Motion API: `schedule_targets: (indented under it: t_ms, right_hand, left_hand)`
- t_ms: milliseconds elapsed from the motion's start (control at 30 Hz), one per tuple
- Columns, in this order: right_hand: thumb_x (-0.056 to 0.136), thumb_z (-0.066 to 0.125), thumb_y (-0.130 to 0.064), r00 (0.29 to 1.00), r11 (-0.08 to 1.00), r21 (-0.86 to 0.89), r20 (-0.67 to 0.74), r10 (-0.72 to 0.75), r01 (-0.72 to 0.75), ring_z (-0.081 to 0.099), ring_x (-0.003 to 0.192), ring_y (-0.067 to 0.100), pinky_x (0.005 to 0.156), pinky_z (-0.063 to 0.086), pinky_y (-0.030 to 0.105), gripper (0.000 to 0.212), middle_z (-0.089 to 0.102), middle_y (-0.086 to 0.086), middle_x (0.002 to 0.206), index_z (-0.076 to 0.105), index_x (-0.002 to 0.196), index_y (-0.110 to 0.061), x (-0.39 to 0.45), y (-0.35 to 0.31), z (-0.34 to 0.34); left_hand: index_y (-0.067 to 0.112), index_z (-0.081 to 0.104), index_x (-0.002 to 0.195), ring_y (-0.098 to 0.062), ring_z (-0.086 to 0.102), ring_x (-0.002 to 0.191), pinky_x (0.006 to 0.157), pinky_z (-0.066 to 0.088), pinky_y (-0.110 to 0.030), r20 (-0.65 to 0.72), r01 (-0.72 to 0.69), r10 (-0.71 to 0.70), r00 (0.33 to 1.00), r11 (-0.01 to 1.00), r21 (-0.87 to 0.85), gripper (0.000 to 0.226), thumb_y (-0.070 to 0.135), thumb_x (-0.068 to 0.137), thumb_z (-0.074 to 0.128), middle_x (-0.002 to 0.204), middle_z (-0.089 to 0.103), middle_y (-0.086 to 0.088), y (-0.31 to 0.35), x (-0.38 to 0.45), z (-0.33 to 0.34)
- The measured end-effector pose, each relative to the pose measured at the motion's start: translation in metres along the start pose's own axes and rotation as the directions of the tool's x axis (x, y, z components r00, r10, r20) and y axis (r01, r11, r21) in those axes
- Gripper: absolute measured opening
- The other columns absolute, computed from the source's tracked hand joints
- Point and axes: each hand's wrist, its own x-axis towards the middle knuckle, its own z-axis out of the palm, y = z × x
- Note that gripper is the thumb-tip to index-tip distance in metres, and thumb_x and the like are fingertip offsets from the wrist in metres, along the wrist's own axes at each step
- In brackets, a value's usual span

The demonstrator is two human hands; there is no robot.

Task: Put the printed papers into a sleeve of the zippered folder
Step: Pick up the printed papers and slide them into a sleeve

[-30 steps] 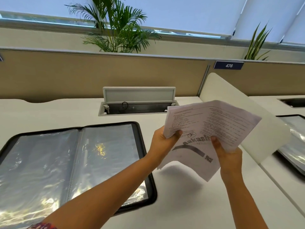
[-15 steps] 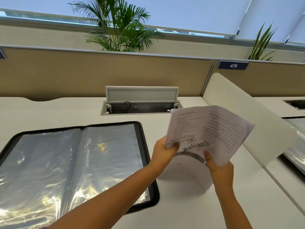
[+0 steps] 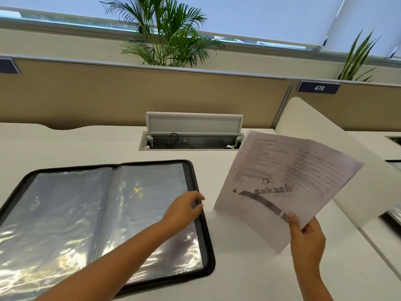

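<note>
A black zippered folder [image 3: 207, 240] lies open on the white desk at the left, showing clear plastic sleeves [image 3: 149, 205] on both halves. My right hand [image 3: 307, 235] holds the printed papers [image 3: 282, 181] by their lower corner, tilted up in the air to the right of the folder. The sheets are fanned slightly apart. My left hand [image 3: 184, 210] hovers over the right edge of the folder's right page, fingers spread, holding nothing. Whether its fingertips touch the sleeve I cannot tell.
An open cable hatch [image 3: 192, 135] with a raised lid sits behind the folder. A white rounded divider [image 3: 321, 135] rises on the right, with another folder [image 3: 393, 216] beyond it. A tan partition [image 3: 130, 96] closes the back of the desk.
My left hand has let go of the papers and moved left and down to the folder's right edge. My right hand alone now holds the papers, shifted a little to the right.
</note>
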Motion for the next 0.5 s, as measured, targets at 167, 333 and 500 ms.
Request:
schedule_targets:
  t_ms: [167, 333, 500]
  right_hand:
    - [0.091, 0.056, -0.015, 0.998, 0.998, -0.046, -0.061, 0.035, -0.037, 0.056, 0.078, 0.026, 0.056, 0.041, 0.022, 0.023, 0.059, 0.006, 0.091, 0.056, 0.111, -0.005, 0.008, 0.004, 0.007]
    - [0.092, 0.052, -0.009, 0.981, 0.981, -0.027, 0.011, 0.193, -0.193, 0.06, 0.087, 0.026, 0.074, 0.05, 0.035, 0.032, 0.061, 0.005, 0.102, 0.052, 0.125, -0.009, 0.005, 0.017, 0.021]
    - [0.091, 0.05, -0.003, 0.921, 0.918, 0.08, 0.001, 0.388, -0.387, 0.06, 0.09, 0.031, 0.082, 0.049, 0.042, 0.02, 0.064, 0.018, 0.11, 0.058, 0.108, -0.008, 0.008, 0.029, 0.026]
  left_hand:
    - [0.02, 0.059, 0.115, -0.019, 0.04, 0.129, 0.106, 0.032, -0.035, -0.092, 0.0, 0.042, 0.995, 0.911, 0.412, 0.027, 0.02, 0.088, 0.055, 0.139, 0.047, 0.0, -0.068, -0.014, -0.042]
    - [0.013, 0.046, 0.131, -0.027, 0.025, 0.138, 0.109, 0.025, -0.051, -0.257, 0.196, -0.06, 0.965, 0.817, 0.543, 0.045, 0.026, 0.089, 0.054, 0.147, 0.036, -0.005, -0.12, -0.026, -0.07]
    - [0.019, 0.023, 0.144, -0.023, 0.007, 0.143, 0.112, 0.013, -0.053, -0.213, 0.263, -0.169, 0.962, 0.776, 0.574, 0.058, 0.045, 0.094, 0.037, 0.155, 0.017, 0.001, -0.145, -0.031, -0.064]
